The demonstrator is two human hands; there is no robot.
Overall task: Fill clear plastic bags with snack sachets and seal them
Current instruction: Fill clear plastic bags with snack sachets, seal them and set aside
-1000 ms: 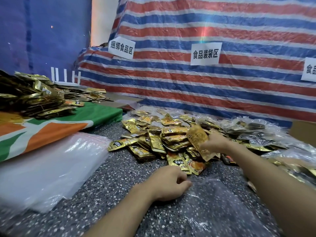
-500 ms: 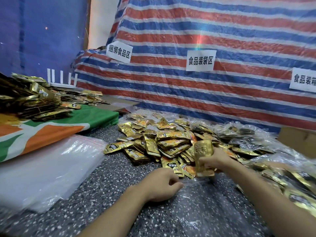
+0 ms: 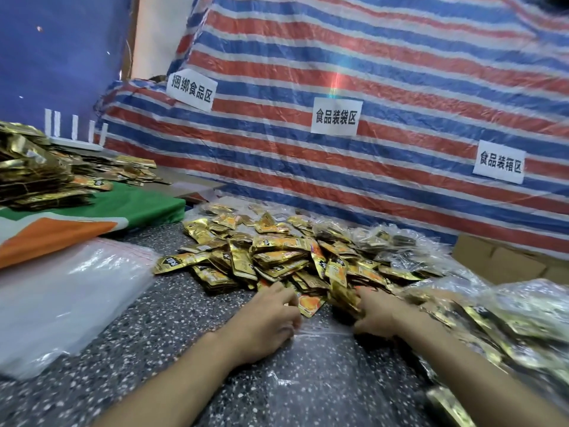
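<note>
Both hands are down at the mouth of the clear bag [image 3: 323,368], which lies flat on the speckled table [image 3: 147,349] and runs back from the hands toward the person. The left hand [image 3: 264,322] has its fingers curled in and looks like it's pinching the bag's left edge at the opening. It's a bit soft there, so I wouldn't swear to exactly how much plastic it's got. The right hand [image 3: 378,315] is clamped around a few gold sachets [image 3: 343,298], held right at the bag's mouth just off its fingertips, and they're not inside the bag as far as I can tell. An orange-faced sachet [image 3: 311,305] lies flat between the two hands, almost touching the left fingertips. Directly beyond both hands is the big loose sachet pile [image 3: 271,257], close enough that the fingertips are nearly in it. Off to the outside of the right hand there's a heap of filled bags [image 3: 492,322] running alongside that forearm, with a cardboard box [image 3: 508,260] further past it. Well out to the left of the left hand sits a stack of empty clear bags [image 3: 61,288], and beyond that a green and orange cloth [image 3: 92,223] with more sachets heaped on top. A striped tarp [image 3: 385,72] with paper labels [image 3: 335,117] on it hangs behind everything.
</note>
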